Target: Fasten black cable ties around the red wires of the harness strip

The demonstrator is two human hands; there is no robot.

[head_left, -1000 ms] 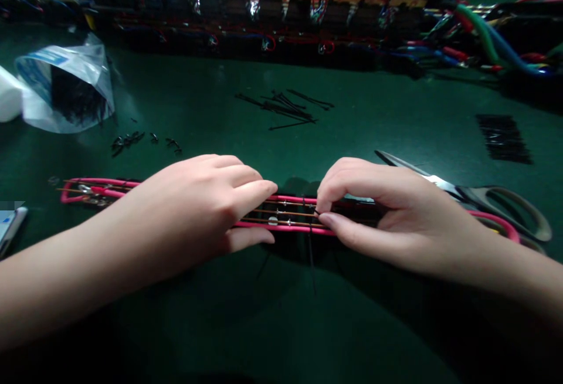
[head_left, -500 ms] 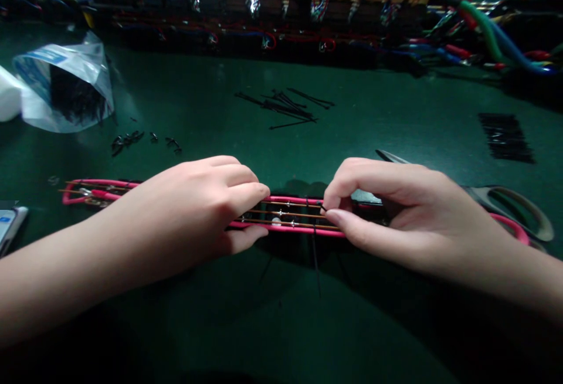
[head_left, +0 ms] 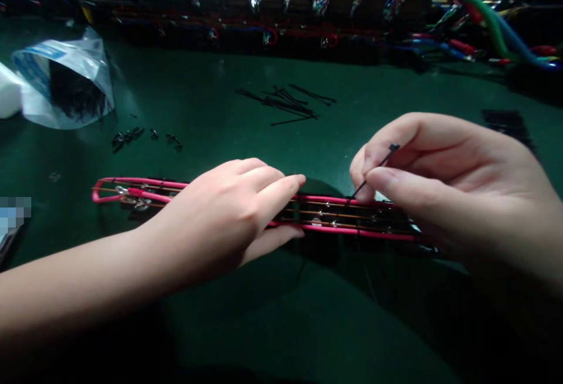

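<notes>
A long, narrow wired assembly with a pink cable looped round it and brown strips along its length lies across the middle. My left hand is closed over it, thumb on the near side and fingers on the far side. My right hand pinches a thin black cable tie between thumb and fingers. The tie's head sticks up to the right, and its lower part meets the far pink cable. My right hand hides the assembly's right end.
Loose black cable ties lie beyond the assembly, with small black pieces farther left. A plastic bag of black items stands at the left. A bundle of dark strips sits at the right. A long wired unit spans the back.
My left hand and the assembly have shifted to the right. My right hand has moved up and right, and the tie's head now shows above its fingers.
</notes>
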